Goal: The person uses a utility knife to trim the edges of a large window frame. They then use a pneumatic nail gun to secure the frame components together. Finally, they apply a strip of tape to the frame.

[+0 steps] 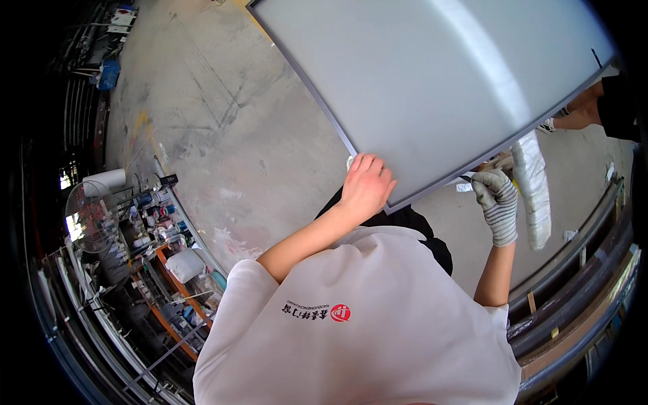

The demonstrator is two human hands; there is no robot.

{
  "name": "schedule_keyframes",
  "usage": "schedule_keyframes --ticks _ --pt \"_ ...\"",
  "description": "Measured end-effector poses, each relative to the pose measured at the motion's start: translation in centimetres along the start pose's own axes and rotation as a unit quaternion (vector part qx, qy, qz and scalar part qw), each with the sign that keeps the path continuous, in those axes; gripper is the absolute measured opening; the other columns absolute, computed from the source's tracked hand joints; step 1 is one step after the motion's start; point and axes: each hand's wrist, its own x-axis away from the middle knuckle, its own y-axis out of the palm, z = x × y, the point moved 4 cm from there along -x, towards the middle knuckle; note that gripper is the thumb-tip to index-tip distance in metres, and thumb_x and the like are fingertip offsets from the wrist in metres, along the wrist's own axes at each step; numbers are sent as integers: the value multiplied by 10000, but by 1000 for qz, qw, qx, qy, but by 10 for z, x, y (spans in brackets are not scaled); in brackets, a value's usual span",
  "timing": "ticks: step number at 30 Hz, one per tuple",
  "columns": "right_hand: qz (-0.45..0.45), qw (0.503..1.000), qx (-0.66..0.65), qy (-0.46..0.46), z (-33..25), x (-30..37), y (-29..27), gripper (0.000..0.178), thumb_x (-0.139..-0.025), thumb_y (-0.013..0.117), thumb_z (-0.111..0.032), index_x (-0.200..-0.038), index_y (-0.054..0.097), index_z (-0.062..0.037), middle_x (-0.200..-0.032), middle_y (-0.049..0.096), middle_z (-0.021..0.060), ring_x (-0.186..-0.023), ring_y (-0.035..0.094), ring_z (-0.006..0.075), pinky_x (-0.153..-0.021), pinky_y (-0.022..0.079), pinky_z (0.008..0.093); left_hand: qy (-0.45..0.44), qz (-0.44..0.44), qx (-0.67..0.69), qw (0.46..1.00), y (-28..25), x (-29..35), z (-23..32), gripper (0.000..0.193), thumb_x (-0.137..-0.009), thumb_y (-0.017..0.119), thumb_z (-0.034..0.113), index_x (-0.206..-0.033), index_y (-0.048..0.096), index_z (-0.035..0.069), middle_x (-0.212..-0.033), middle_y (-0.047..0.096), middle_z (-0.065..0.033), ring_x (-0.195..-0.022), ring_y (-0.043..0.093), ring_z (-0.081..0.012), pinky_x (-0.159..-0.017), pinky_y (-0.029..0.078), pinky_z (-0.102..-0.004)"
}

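Observation:
A large grey framed panel [432, 88] with a dull sheet inside its thin frame tilts across the upper right, one corner close to my body. My bare left hand [366, 183] lies over the frame near that corner, fingers bent and closed on it. A bit of white material, its kind unclear, shows beside those fingertips. Just off the frame's near edge, my right hand [498, 202] wears a grey-and-white striped glove. Its fingers are pinched together at a small thin dark piece that I cannot make out. A white label [464, 187] is beside them.
Beyond the right hand stands a long bundle in white wrapping [533, 196]. Another person's leg [582, 116] is at the far right, by the panel. Long profiles [580, 310] lie in racks on the right. On the left are a fan [91, 212] and a cluttered shelf [158, 223].

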Motion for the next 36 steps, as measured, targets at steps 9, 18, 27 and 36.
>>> schedule_keyframes --ticks 9,18,27,36 --pt "41 989 -76 120 -28 -8 79 64 -792 648 -42 -837 659 2 -693 602 51 -642 567 136 -618 458 265 128 -111 367 914 -7 22 -28 77 -821 665 137 -831 660 61 -741 611 -64 -727 585 -236 -624 483 -360" --pt "69 975 46 205 -50 -16 199 124 -802 668 -89 -900 676 -13 -775 661 123 -685 621 211 -683 504 312 -86 -20 376 923 -98 53 -232 61 -841 645 66 -858 657 8 -694 647 -54 -610 622 -132 -602 483 -258" --pt "110 983 107 105 -108 -148 294 160 -822 624 -144 -950 686 -71 -866 657 144 -793 630 294 -737 504 365 -171 60 411 894 -153 61 -335 44 -836 639 49 -849 649 9 -699 642 -61 -627 616 -130 -616 479 -256" --pt "60 982 181 -4 -164 -347 382 167 -833 594 -183 -945 684 -98 -868 654 129 -823 611 325 -750 490 411 -210 80 344 912 -184 -5 -442 70 -855 636 75 -864 659 10 -672 636 -46 -645 609 -116 -673 486 -264"
